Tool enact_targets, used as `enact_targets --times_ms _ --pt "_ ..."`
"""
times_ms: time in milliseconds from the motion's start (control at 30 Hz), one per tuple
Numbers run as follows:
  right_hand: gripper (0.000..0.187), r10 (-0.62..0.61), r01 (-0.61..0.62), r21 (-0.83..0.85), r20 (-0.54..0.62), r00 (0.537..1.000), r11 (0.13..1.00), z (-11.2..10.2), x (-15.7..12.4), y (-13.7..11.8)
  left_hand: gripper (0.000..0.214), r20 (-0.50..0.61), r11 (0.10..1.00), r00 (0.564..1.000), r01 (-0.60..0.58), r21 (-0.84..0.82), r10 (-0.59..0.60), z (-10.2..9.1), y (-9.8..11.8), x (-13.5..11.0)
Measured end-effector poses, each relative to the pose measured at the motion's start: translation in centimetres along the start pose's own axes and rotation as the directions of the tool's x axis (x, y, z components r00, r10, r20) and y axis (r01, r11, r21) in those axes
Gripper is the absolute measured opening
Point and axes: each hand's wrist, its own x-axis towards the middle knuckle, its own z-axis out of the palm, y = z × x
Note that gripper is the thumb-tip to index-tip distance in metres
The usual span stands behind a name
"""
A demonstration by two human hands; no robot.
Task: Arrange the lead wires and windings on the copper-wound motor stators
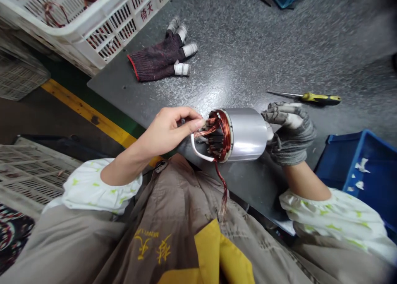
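Note:
A silver cylindrical motor stator housing (245, 135) lies on its side on the dark speckled table, with its open end facing left. Copper windings (222, 135) fill that end. A loose bundle of copper leads (221, 184) hangs down over the table edge, and a white loop of wire or strip (198, 148) curves out below the windings. My left hand (167, 131) is bare, its fingertips pinched at the copper leads. My right hand (290, 133), in a grey knit glove, grips the housing's far end.
A yellow-handled screwdriver (305, 97) lies beyond my right hand. A dark work glove (161, 58) with white-taped fingertips lies on the table (248, 48). A white plastic crate (83, 21) holds copper wire at upper left, and a blue bin (362, 172) with white scraps stands at right.

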Motion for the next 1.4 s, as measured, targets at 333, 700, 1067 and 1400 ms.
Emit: enact_targets --times_ms 333,700,1067,1400 --pt "0.022 0.115 -0.117 -0.067 -0.033 0.993 0.991 -0.6 -2.3 2.9 0.041 0.067 0.988 0.988 -0.144 0.057 0.14 1.3 3.2 3.1" --pt "0.013 -0.05 0.037 -0.144 -0.087 0.995 0.989 -0.2 -1.4 1.0 0.042 -0.026 0.996 0.998 -0.059 0.066 0.061 0.8 2.1 2.1" --pt "0.018 -0.197 0.201 -0.082 0.051 0.979 0.976 -1.6 0.7 -0.1 0.037 -0.063 0.994 0.996 -0.051 0.098 0.057 0.4 1.5 1.2" --pt "0.017 -0.299 0.345 -0.195 0.233 0.925 0.918 -2.8 2.5 -1.4 0.033 -0.053 0.998 0.998 -0.029 0.047 0.031 0.0 -0.3 0.7"
